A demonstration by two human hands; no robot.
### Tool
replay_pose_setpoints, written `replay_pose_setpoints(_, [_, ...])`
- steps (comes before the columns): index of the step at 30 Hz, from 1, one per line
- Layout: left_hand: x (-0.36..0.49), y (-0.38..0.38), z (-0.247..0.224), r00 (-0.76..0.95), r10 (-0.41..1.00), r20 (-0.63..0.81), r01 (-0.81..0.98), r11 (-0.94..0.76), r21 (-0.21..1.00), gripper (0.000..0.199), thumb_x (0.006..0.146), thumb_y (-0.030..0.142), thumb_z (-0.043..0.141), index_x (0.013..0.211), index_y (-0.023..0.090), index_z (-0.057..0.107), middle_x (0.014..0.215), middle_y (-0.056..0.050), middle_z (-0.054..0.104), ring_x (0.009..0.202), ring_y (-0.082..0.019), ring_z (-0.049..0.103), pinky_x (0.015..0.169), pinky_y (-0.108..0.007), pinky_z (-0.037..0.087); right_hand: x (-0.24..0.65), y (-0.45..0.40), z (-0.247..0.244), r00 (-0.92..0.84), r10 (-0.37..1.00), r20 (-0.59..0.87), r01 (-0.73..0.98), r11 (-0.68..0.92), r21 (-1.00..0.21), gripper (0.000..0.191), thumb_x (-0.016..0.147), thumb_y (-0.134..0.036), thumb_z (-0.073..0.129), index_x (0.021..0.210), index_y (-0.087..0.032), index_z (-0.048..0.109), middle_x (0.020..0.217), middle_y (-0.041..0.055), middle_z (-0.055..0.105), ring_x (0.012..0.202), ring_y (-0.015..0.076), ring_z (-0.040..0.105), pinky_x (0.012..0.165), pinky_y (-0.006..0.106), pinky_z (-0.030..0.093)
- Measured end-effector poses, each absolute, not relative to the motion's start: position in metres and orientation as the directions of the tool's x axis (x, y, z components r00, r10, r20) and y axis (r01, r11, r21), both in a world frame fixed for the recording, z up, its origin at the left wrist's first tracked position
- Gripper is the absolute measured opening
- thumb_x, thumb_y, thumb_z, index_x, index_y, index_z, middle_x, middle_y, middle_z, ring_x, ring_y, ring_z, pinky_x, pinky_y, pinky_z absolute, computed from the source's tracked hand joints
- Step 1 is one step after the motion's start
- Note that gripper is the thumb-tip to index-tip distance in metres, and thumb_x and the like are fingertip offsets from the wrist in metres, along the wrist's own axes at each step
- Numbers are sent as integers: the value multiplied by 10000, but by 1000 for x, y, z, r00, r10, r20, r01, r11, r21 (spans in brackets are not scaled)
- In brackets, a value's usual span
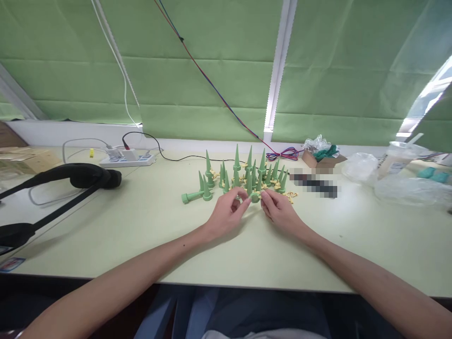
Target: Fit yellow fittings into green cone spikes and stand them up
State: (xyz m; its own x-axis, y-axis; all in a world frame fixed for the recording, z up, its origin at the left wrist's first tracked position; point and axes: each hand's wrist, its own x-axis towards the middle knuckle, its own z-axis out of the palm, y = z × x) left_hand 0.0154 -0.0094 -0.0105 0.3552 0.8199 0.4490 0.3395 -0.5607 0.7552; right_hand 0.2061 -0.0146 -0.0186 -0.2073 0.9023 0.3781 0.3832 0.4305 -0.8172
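Several green cones with round bases stand in a group on the pale table, with small yellow pieces among them; one green cone [206, 190] stands at the group's left. At the group's front edge, a green piece with a round end [254, 197] is between my hands. My left hand [229, 210] pinches its left side with thumb and forefinger. My right hand [278, 209] is closed at its right side, on a small yellow piece [262, 192] mostly hidden by the fingertips. A green nozzle-like piece [192, 197] lies on its side at the left.
Black headphones [88, 178] lie at the left, before a white power strip [127, 160]. Behind the cones is a coiled red-blue cable [282, 154]. An open cardboard box [324, 161], plastic bags [360, 168] and a cup [395, 160] are at the right.
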Motion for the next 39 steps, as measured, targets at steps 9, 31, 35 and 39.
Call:
replay_pose_setpoints(9, [16,-8,-11,441,880,174,275,-317,908,553,953,568,421,656,141,611,421,35,467,391,-90,448,467,-225,385,206,-16,-22,-293,846,446,426,533,-731,388,1017,-404,378,683,-210,416,554,-42,449,510,117,400,555,257,319])
replay_pose_setpoints(31, [23,-4,-8,431,857,282,347,-446,825,413,954,423,501,647,153,558,449,54,457,408,-76,427,445,-214,348,213,-11,-34,-308,812,495,315,578,-753,286,1024,-370,353,790,-221,423,649,-40,436,569,122,384,571,242,297])
replay_pose_setpoints(35, [29,-3,-11,429,828,362,363,-525,770,412,953,379,512,605,159,487,482,50,453,433,-71,429,453,-207,353,221,-9,-35,-337,802,494,296,588,-753,278,1025,-368,353,807,-217,438,645,-45,408,561,117,364,564,243,285])
replay_pose_setpoints(39, [36,-1,-12,429,792,435,371,-594,714,396,957,339,508,605,158,491,489,46,461,440,-69,440,457,-200,354,226,-8,-35,-331,799,502,282,591,-756,277,1022,-374,359,805,-217,430,631,-49,397,548,114,348,558,244,280])
